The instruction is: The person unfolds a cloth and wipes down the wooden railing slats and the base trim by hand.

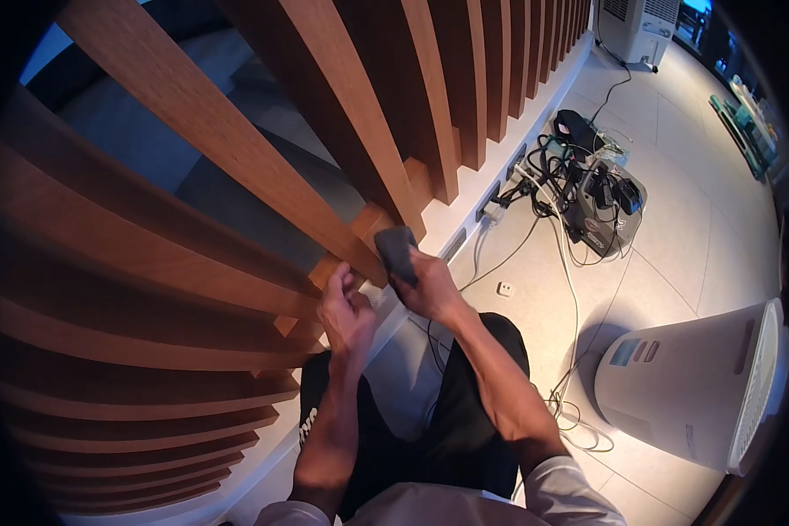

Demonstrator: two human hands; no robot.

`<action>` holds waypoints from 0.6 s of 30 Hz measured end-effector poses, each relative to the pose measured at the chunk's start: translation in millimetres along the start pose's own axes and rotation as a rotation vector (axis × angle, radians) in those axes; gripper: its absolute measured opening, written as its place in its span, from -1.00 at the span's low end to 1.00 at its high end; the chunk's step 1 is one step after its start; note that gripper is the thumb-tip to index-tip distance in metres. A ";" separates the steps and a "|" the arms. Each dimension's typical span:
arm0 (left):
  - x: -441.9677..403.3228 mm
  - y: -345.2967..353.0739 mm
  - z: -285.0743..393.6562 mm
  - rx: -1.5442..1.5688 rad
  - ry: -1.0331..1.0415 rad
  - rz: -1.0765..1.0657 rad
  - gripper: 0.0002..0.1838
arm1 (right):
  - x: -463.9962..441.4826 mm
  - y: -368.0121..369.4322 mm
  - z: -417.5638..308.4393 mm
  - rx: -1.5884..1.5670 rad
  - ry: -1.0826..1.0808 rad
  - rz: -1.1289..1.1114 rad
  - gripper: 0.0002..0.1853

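My right hand [431, 285] is closed around a dark grey cloth-like pad [396, 254], held against the lower end of a wooden slat [228, 131]. Whether the pad is a folded cloth or a sponge, I cannot tell. My left hand [347, 314] is beside the foot of the same slat, close to a small wooden block [324, 270]. Its fingers are curled in, and anything between them is hidden. The slats stand in a row on a white ledge [386, 326], with short wooden blocks between their lower ends.
Right of the ledge, tangled black cables and adapters [579, 180] lie over a dark grey case [612, 223]. A loose white socket [505, 288] is on the tiled floor. A white cylindrical appliance [675, 381] stands at right, with thin cables [579, 430] beside it.
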State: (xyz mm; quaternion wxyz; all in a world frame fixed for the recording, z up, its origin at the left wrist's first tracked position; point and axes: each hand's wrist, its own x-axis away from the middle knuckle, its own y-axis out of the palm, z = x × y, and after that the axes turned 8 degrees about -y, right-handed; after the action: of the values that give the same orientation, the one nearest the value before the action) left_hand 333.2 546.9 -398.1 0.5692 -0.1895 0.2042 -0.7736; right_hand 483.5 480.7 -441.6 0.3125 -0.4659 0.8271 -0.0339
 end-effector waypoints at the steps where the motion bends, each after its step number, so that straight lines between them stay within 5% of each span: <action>1: -11.0 0.7 2.8 0.001 0.003 -0.002 -0.48 | -10.1 3.0 12.3 0.089 -0.086 -0.074 -0.48; 6: -49.8 27.1 -23.5 -0.794 0.141 0.118 -0.29 | -64.8 44.5 64.6 0.417 -0.243 -0.306 -0.38; 9: -59.6 26.4 -26.2 -0.725 0.070 0.015 0.00 | -73.3 52.3 60.4 0.595 -0.049 -0.529 -0.41; 12: -65.3 27.2 -36.6 -0.854 0.028 -0.038 -0.19 | -58.3 49.1 60.1 0.562 -0.085 -0.434 -0.44; 18: -74.3 20.0 -42.3 -0.835 0.070 -0.182 -0.22 | -82.1 54.3 63.2 0.710 -0.092 -0.483 -0.45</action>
State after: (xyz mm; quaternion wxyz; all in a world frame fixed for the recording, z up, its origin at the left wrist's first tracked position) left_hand 347.8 616.9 -449.0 0.3658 -0.3945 0.5013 -0.6777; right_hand 508.0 591.1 -471.3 0.4728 -0.5108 0.6168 -0.3676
